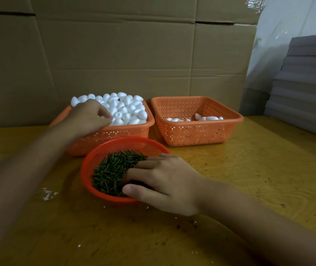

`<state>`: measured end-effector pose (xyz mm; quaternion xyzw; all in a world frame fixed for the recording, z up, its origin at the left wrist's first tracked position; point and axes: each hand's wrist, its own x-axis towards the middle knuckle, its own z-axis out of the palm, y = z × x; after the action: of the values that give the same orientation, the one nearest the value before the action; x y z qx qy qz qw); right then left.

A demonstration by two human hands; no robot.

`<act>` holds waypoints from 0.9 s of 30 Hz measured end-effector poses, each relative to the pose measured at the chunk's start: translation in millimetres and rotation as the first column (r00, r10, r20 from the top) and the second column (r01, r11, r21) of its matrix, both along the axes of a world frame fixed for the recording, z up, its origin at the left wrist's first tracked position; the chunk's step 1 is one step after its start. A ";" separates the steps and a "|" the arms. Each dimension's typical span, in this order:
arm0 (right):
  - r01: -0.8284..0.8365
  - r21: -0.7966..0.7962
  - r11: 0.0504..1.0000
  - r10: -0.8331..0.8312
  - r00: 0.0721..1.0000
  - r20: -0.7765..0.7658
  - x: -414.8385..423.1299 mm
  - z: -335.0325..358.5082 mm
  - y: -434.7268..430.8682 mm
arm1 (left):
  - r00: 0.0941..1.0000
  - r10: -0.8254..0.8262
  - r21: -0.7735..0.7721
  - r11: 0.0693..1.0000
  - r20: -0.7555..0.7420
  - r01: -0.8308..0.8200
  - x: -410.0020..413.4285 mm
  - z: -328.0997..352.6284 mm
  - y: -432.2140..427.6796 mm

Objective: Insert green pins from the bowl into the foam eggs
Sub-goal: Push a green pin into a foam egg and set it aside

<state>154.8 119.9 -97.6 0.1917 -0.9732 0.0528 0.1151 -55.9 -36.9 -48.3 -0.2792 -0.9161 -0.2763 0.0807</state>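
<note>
Near centre of the yellow table [249, 169]: round red bowl [88, 166], heaped with green pins [113, 169].

Right hand [164, 181] comes in from the near right, palm over the bowl's right rim. Its fingers lie fairly straight on the heap and point left. Thumb and forefinger are apart, and I see no pin between them.

The pins lie every way, with no common long axis. From the palm the heap runs left and a little far, right under the fingertips. My guess is that the next pinch must single out one pin and turn it point-outward.

Just behind the bowl, far left: orange basket [114, 134] piled high with white foam eggs [126, 108]. Left hand [90, 117] sits on the pile's left side with the fingers curled down among the eggs. I cannot tell whether it has hold of one.

So the left hand is nearer the eggs and the right hand nearer the pins. The two would likely meet over the bowl.

Far right: second orange basket [195, 133], with only a few eggs on its floor; no pins can be made out in them from here.
</note>
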 end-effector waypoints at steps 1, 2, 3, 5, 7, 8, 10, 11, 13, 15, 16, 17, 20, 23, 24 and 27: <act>-0.003 -0.005 1.000 0.003 1.000 0.000 -0.1 0.0 0.1 | 0.999 0.013 0.095 0.995 -0.034 -0.009 0.1 -1.1 -2.6; -0.005 -0.004 1.000 0.005 1.000 -0.001 -0.3 -0.3 0.0 | 0.999 0.028 0.202 0.979 -0.042 -0.019 2.4 -2.9 -4.8; -0.006 0.001 1.000 0.006 1.000 -0.003 -0.6 -0.6 0.3 | 0.999 0.020 0.326 0.945 -0.027 -0.010 6.4 -5.0 -6.7; -0.009 0.007 1.000 0.009 1.000 -0.007 -1.4 -1.2 1.0 | 0.999 -0.046 0.526 0.850 -0.006 0.042 20.9 -7.3 -9.4; -0.017 0.006 1.000 0.017 1.000 -0.003 -1.2 -2.0 1.8 | 0.992 -0.127 0.635 0.764 -0.022 0.112 40.6 -13.7 -14.3; -0.017 0.002 1.000 0.017 1.000 -0.006 -0.6 -2.1 2.2 | 0.986 -0.158 0.653 0.743 -0.046 0.149 51.5 -16.9 -17.3; -0.023 -0.014 1.000 0.023 1.000 -0.010 -0.6 -1.8 2.2 | 0.978 -0.195 0.652 0.732 -0.075 0.196 73.3 -23.9 -26.0; -0.025 -0.019 1.000 0.025 1.000 -0.016 -0.8 -1.9 2.3 | 0.974 -0.219 0.659 0.724 -0.059 0.203 83.0 -27.0 -30.5; -0.030 -0.022 0.999 0.029 0.999 -0.029 -1.1 -2.5 3.5 | 0.963 -0.270 0.676 0.707 -0.012 0.207 98.7 -33.6 -39.2; -0.047 -0.063 0.997 0.045 0.999 -0.027 -1.0 -2.6 4.2 | 0.950 -0.312 0.678 0.700 0.010 0.223 109.3 -40.6 -44.5; -0.050 -0.097 0.994 0.048 0.999 -0.022 -1.2 -2.4 4.4 | 0.949 -0.316 0.674 0.702 0.004 0.231 113.1 -44.0 -45.4; -0.042 -0.141 0.989 0.041 0.999 -0.010 -1.8 -2.1 4.7 | 0.951 -0.310 0.670 0.705 -0.006 0.234 115.8 -46.7 -45.2; 0.009 -0.320 0.947 0.006 0.999 0.047 -6.1 -1.8 8.6 | 0.946 -0.322 0.680 0.687 -0.030 0.256 120.7 -51.8 -40.1; 0.036 -0.500 0.865 0.003 0.997 0.077 -11.2 -2.7 13.0 | 0.940 -0.329 0.657 0.690 -0.089 0.303 122.9 -57.4 -39.3; 0.039 -0.547 0.836 0.003 0.997 0.076 -12.5 -3.6 13.9 | 0.940 -0.327 0.656 0.689 -0.096 0.307 123.5 -59.2 -40.7; 0.032 -0.618 0.785 0.003 0.998 0.055 -16.4 -7.1 15.5 | 0.941 -0.323 0.696 0.652 -0.103 0.301 122.8 -63.0 -45.4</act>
<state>138.3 135.4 -104.8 0.1345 -0.9064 0.3729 0.1462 67.0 -82.3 -111.3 -0.3762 -0.6806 -0.6175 0.1183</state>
